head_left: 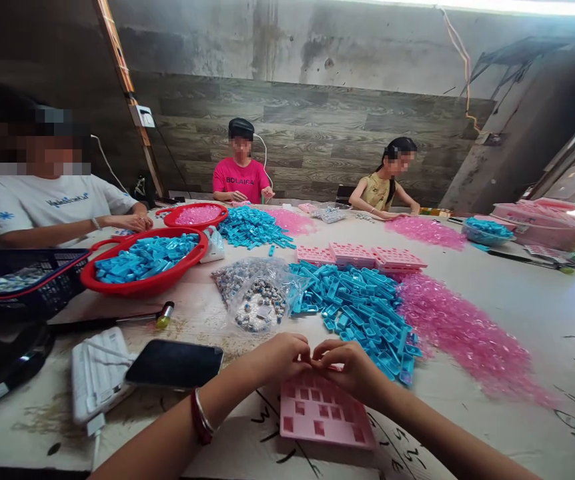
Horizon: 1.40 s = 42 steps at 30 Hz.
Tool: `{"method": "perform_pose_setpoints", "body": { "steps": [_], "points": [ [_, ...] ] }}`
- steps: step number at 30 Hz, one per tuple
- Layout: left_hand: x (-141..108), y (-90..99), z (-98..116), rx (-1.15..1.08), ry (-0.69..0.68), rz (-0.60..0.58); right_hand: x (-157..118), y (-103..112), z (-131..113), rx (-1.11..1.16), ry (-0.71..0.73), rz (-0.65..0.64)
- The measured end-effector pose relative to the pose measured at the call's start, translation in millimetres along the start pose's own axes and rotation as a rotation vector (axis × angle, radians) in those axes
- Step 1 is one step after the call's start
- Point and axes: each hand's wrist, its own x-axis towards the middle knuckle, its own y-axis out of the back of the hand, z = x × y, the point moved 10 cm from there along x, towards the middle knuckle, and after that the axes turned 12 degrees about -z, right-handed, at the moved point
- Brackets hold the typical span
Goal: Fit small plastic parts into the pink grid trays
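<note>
Both hands meet over the far edge of a pink plastic block (303,427) with rows of square holes. My left hand (286,357) has its thumb and fingers pinched together near the block's upper left. Facing it, my right hand (345,363) is bent in a pinch too, its fingertips almost touching the left ones. Whatever sits between the fingertips is hidden. Just beyond the hands lies a heap of blue plastic cases (357,310). Transparent pink pieces (460,330) spread to its right. Plastic bags of small beads (260,303) lie behind my left hand.
More pink blocks (352,255) stand behind the blue heap. On the left are a phone (175,363), a white power bank (96,373), a hammer (112,325), a red basin (117,288) of blue cases and a dark basket (62,293). Three people sit around the table.
</note>
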Motion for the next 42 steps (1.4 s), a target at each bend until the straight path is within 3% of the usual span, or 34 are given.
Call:
{"method": "perform_pose_setpoints", "body": {
  "steps": [12, 23, 30, 33, 37, 42],
  "points": [
    [-6.1, 2.4, 2.4, 0.035, 0.114, -0.005, 1.4, -5.9, -11.5, -0.087, -0.014, -0.049],
    [0.3, -0.9, -4.3, 0.031, 0.048, 0.028, 0.8, -6.3, -5.5, -0.106, -0.112, -0.095],
    [0.8, -1.3, -12.2, -0.151, -0.027, -0.102, 10.7, -11.7, -24.5, -0.236, -0.064, -0.121],
    [-0.5, -0.9, -21.0, -0.163, 0.027, -0.095, 10.6, -13.4, -26.5, -0.245, -0.067, -0.127],
    [-4.0, -1.5, -30.8, -0.204, 0.092, -0.050, 2.0, -4.9, -13.7, -0.098, -0.106, -0.064],
    [-7.3, 7.1, -13.6, -0.131, -0.029, 0.036, -11.7, 2.9, 26.3, 0.219, -0.333, -0.061]
  ]
}}
